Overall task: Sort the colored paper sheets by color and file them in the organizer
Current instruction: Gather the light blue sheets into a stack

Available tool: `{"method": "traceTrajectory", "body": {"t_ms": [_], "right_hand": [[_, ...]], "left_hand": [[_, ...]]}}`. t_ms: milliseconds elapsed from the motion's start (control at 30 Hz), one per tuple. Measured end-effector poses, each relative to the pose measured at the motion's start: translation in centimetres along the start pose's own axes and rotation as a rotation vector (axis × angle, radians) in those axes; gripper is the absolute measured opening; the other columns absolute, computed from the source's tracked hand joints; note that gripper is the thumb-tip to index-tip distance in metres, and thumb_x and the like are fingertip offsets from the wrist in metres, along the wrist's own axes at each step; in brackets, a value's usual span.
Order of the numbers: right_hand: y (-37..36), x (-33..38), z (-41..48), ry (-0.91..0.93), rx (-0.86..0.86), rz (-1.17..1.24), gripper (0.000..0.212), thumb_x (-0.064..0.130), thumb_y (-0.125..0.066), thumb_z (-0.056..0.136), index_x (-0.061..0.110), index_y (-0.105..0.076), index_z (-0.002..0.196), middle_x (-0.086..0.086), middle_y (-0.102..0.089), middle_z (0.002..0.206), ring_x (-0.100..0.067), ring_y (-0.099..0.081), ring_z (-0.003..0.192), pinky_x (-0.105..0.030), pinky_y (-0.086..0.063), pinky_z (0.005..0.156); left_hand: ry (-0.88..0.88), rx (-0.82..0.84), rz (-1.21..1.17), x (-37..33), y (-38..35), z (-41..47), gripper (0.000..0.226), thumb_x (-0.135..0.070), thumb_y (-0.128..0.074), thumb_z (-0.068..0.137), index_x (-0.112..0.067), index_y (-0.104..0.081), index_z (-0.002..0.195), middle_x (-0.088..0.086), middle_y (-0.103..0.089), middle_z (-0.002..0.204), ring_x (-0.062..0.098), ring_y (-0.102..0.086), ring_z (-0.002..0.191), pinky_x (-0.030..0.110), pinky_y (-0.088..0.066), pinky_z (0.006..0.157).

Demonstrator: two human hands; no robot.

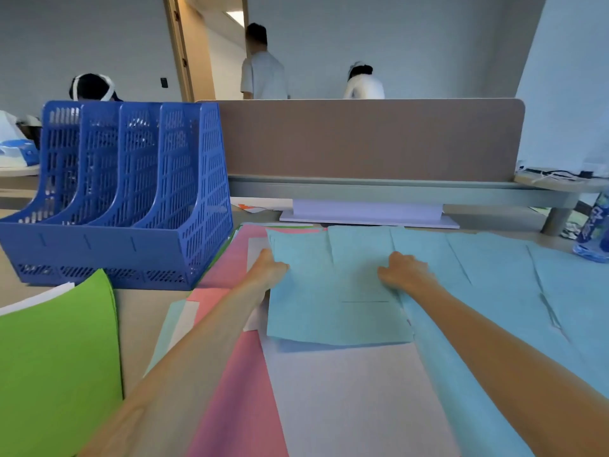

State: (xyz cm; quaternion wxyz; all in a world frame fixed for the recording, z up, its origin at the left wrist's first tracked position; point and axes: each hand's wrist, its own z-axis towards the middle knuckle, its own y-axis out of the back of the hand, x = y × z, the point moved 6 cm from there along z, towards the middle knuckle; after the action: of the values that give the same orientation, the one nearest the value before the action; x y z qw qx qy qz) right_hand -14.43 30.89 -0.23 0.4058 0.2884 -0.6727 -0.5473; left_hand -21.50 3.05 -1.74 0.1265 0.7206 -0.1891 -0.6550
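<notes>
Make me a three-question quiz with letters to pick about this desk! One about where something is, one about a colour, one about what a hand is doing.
1. Where does the blue plastic mesh organizer stand?
A. left of the spread papers
B. right of them
C. on top of them

2. What colour is the paper sheet that the left hand holds?
A. green
B. light blue
C. pink

3. What is the left hand doing?
A. lying flat on the desk
B. reaching into the organizer
C. gripping the sheet's left edge

1 A: it stands left of all the sheets.
2 B: that sheet is light blue.
3 C: its fingers close on that edge.
</notes>
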Motion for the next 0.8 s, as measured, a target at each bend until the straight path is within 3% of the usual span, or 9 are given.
{"method": "traceTrajectory", "body": {"t_ms": [100, 167, 267, 400, 500, 533, 600, 667, 800], "right_hand": [[0.8, 0.1, -0.2, 0.081, -0.093, -0.051, 0.038, 0.014, -0.046, 0.089, 0.004, -0.048, 0.126, -0.017, -0.051, 0.13, -0.037, -0.048, 0.122, -0.039, -0.043, 0.1], [1.5, 0.2, -0.5, 0.116, -0.158, -0.147, 0.034, 0.008, -0.046, 0.09, 0.004, -0.05, 0.124, -0.014, -0.054, 0.127, -0.033, -0.052, 0.12, -0.034, -0.045, 0.092], [2.0, -0.2, -0.5, 0.131, -0.179, -0.222, 0.029, 0.007, -0.046, 0.09, 0.006, -0.053, 0.117, -0.013, -0.056, 0.119, -0.031, -0.055, 0.113, -0.032, -0.046, 0.081], [2.6, -0.2, -0.5, 0.175, -0.226, -0.278, 0.027, 0.001, -0.047, 0.088, 0.006, -0.056, 0.112, -0.01, -0.056, 0.102, -0.029, -0.057, 0.106, -0.028, -0.041, 0.071], [2.8, 2.2, -0.8, 0.243, -0.237, -0.228, 0.017, 0.008, -0.047, 0.089, 0.008, -0.056, 0.103, -0.01, -0.056, 0.096, -0.029, -0.056, 0.093, -0.029, -0.039, 0.069], [2.7, 3.0, -0.7, 0.256, -0.227, -0.157, 0.013, 0.014, -0.046, 0.09, 0.008, -0.056, 0.098, -0.01, -0.057, 0.096, -0.029, -0.056, 0.091, -0.029, -0.04, 0.069], [2.5, 4.2, -0.2, 0.255, -0.179, 0.046, 0.028, 0.03, -0.041, 0.096, 0.007, -0.057, 0.093, -0.012, -0.058, 0.099, -0.032, -0.057, 0.1, -0.032, -0.045, 0.077], [2.2, 3.5, 1.1, 0.215, -0.139, 0.198, 0.045, 0.039, -0.031, 0.099, 0.006, -0.061, 0.109, -0.016, -0.058, 0.118, -0.035, -0.046, 0.122, -0.04, -0.042, 0.097], [0.7, -1.6, 3.9, -0.001, 0.001, 0.016, 0.063, 0.056, -0.021, 0.095, 0.02, -0.039, 0.143, -0.02, -0.026, 0.153, -0.041, -0.019, 0.142, -0.05, -0.019, 0.114]], "left_hand": [[-0.014, -0.004, -0.002, -0.5, -0.7, 0.2, 0.026, -0.009, -0.054, 0.091, -0.009, -0.045, 0.116, 0.006, -0.058, 0.108, 0.022, -0.058, 0.095, 0.027, -0.045, 0.064], [-0.027, 0.003, -0.036, -0.7, -0.7, 0.3, 0.027, -0.007, -0.053, 0.091, -0.008, -0.049, 0.117, 0.004, -0.061, 0.105, 0.022, -0.061, 0.094, 0.027, -0.049, 0.067], [-0.03, 0.018, -0.062, -0.7, -0.8, 0.4, 0.032, -0.007, -0.053, 0.091, -0.009, -0.049, 0.122, 0.006, -0.062, 0.113, 0.025, -0.063, 0.1, 0.032, -0.051, 0.075], [-0.022, 0.008, -0.078, -0.5, -0.9, 0.0, 0.031, -0.008, -0.053, 0.092, -0.01, -0.046, 0.122, 0.007, -0.06, 0.116, 0.024, -0.06, 0.097, 0.025, -0.047, 0.066], [-0.023, 0.0, -0.056, -0.6, -1.0, -0.1, 0.031, -0.01, -0.053, 0.092, -0.01, -0.045, 0.122, 0.008, -0.058, 0.115, 0.023, -0.059, 0.097, 0.026, -0.046, 0.064], [-0.02, 0.001, -0.059, -0.6, -1.0, 0.0, 0.03, -0.01, -0.053, 0.093, -0.01, -0.044, 0.122, 0.007, -0.057, 0.115, 0.023, -0.059, 0.096, 0.026, -0.046, 0.065], [-0.015, 0.006, -0.071, -0.9, -1.0, -0.1, 0.026, -0.01, -0.053, 0.093, -0.012, -0.042, 0.117, 0.007, -0.056, 0.114, 0.024, -0.058, 0.097, 0.03, -0.047, 0.07], [-0.009, 0.019, -0.079, -0.8, -1.1, 0.2, 0.026, -0.011, -0.052, 0.093, -0.013, -0.042, 0.117, 0.007, -0.058, 0.116, 0.024, -0.06, 0.098, 0.031, -0.048, 0.074], [0.023, 0.044, -0.079, -0.6, -1.4, 0.6, 0.036, -0.017, -0.052, 0.091, -0.007, -0.044, 0.125, 0.011, -0.059, 0.12, 0.025, -0.061, 0.1, 0.033, -0.051, 0.082]]}}
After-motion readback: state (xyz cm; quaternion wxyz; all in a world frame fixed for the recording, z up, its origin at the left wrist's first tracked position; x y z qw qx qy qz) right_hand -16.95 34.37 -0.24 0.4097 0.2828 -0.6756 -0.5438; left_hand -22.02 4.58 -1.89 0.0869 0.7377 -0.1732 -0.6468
